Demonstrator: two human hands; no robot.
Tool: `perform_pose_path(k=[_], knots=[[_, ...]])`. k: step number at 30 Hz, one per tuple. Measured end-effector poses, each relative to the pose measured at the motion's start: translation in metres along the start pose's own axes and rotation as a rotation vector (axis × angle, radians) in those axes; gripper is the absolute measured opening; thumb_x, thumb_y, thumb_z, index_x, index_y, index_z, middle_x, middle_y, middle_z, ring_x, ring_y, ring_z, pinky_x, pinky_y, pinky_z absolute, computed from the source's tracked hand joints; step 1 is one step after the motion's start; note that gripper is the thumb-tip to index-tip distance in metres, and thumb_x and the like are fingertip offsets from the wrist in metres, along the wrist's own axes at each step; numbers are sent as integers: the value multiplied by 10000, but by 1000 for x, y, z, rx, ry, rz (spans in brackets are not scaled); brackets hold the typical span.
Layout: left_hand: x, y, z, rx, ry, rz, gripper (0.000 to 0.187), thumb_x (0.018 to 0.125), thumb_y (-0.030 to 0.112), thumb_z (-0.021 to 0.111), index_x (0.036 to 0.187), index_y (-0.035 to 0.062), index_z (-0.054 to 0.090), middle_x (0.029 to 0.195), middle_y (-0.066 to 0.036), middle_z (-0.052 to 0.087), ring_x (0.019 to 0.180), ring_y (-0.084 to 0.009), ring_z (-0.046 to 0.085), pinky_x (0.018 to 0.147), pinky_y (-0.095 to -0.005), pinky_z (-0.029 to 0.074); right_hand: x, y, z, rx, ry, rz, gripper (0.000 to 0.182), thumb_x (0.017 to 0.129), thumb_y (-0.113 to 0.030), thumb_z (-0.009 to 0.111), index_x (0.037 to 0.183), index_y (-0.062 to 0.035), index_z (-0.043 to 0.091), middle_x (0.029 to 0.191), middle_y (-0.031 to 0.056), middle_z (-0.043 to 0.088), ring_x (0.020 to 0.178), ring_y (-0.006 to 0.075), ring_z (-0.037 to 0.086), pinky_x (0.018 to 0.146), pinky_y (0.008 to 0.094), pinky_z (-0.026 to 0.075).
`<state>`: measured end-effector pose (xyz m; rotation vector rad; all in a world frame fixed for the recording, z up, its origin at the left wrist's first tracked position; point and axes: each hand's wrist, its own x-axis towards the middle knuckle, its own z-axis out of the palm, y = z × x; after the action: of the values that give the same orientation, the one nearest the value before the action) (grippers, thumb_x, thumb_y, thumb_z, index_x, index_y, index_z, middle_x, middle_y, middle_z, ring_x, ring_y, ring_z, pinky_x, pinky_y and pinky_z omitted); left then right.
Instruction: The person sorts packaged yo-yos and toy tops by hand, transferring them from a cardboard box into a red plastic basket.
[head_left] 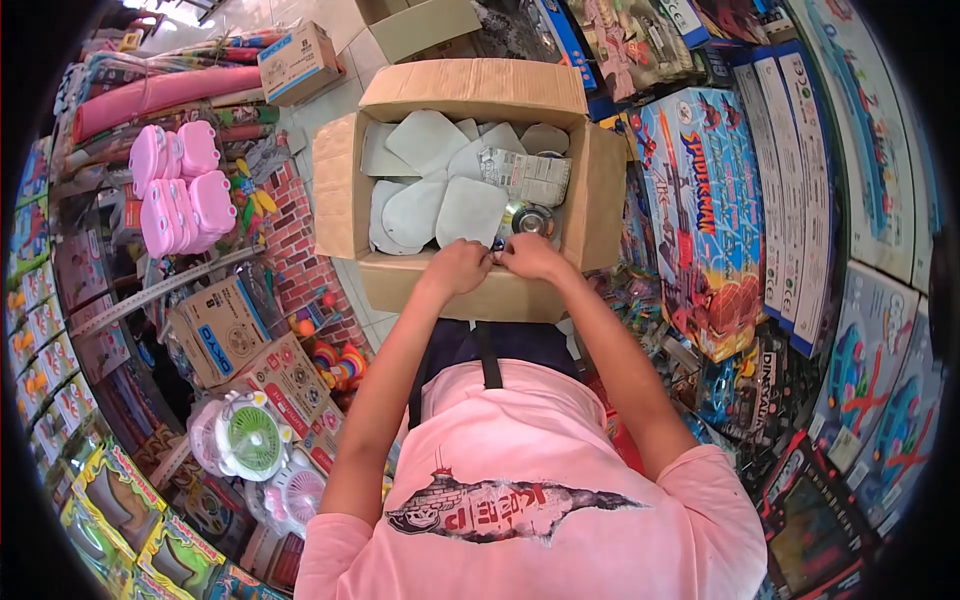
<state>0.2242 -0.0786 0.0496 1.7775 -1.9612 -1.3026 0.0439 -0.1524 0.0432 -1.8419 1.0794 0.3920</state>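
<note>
An open cardboard box (470,85) stands in front of me with its flaps folded out. Several whitish flat pieces with rounded corners (472,210) fill most of it. A newspaper-wrapped bundle (530,177) lies at the right inside, and below it sits a shiny round metal item (532,220). My left hand (460,266) and my right hand (532,257) meet at the box's near edge. Fingers on both are curled and pressed close together. Whatever is between the fingertips is too small or hidden to make out.
Tall Spiderman toy boxes (700,220) crowd close on the right. To the left are pink plastic cases (185,190), a carton (222,325) and small fans (250,440). Another carton (300,65) stands at the far left, and an opened box (420,28) lies beyond mine.
</note>
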Motion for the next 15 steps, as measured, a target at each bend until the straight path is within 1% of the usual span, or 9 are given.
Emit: perform_pose_path(k=[1, 5, 7, 8, 10, 11, 13, 14, 15], knots=[[1, -1, 5, 69, -43, -67, 295, 897, 276, 536, 983, 60, 718, 1012, -173, 692, 1005, -358, 614, 902, -460, 489, -4, -1, 2, 15, -28, -34, 396, 891, -363, 616, 1010, 6, 696, 969, 247, 681, 932, 386, 655, 843, 462, 498], [-6, 3, -7, 75, -110, -90, 311, 901, 296, 518, 1012, 95, 729, 1034, -143, 697, 1035, -340, 601, 930, -455, 476, -19, 0, 3, 10, -76, -134, 426, 930, -390, 561, 1049, -2, 693, 1012, 237, 660, 986, 379, 615, 886, 462, 464], [-11, 7, -15, 12, -93, -87, 304, 895, 283, 527, 1026, 99, 730, 1059, -113, 699, 1054, -326, 588, 945, -439, 467, -31, -9, -9, 20, -85, -206, 445, 959, -403, 514, 1063, -6, 686, 1024, 202, 630, 1005, 368, 573, 905, 457, 435], [-13, 8, -18, 15, -89, -88, 304, 895, 283, 527, 1026, 99, 730, 1059, -113, 699, 1054, -326, 588, 945, -439, 467, -36, -14, -14, 18, -83, -210, 445, 959, -403, 514, 1063, -6, 686, 1024, 202, 630, 1005, 368, 573, 905, 457, 435], [-18, 10, -25, -55, -42, -25, 262, 906, 235, 549, 1023, 75, 720, 1057, -80, 700, 997, -316, 592, 924, -410, 476, -45, -19, -22, 32, -24, -315, 365, 936, -332, 556, 1000, 3, 687, 1037, 192, 623, 1028, 354, 566, 934, 452, 442], [-20, 10, -29, -52, -38, -22, 262, 906, 235, 549, 1023, 75, 720, 1057, -80, 700, 997, -316, 592, 924, -410, 476, -48, -19, -23, 29, -20, -318, 365, 936, -332, 556, 1000, 3, 687, 1037, 192, 623, 1028, 354, 566, 934, 452, 442], [-25, 14, -42, -174, -44, -38, 243, 918, 198, 556, 1037, 56, 713, 1046, -87, 700, 1002, -292, 599, 917, -383, 474, -53, -19, -26, 160, 148, -478, 249, 914, -221, 616, 945, 22, 655, 932, 172, 607, 920, 349, 574, 826, 433, 450], [-27, 16, -47, -171, -38, -34, 243, 918, 198, 556, 1037, 56, 713, 1046, -87, 700, 1002, -292, 599, 917, -383, 474, -53, -20, -29, 154, 152, -482, 249, 914, -221, 616, 945, 22, 655, 932, 172, 607, 920, 349, 574, 826, 433, 450], [-30, 17, -50, -321, -14, -61, 229, 929, 179, 551, 1029, 43, 706, 1033, -91, 696, 995, -266, 597, 908, -365, 470, -55, -25, -34, 227, 176, -458, 205, 898, -175, 629, 930, 27, 641, 898, 166, 602, 869, 343, 578, 782, 416, 453]])
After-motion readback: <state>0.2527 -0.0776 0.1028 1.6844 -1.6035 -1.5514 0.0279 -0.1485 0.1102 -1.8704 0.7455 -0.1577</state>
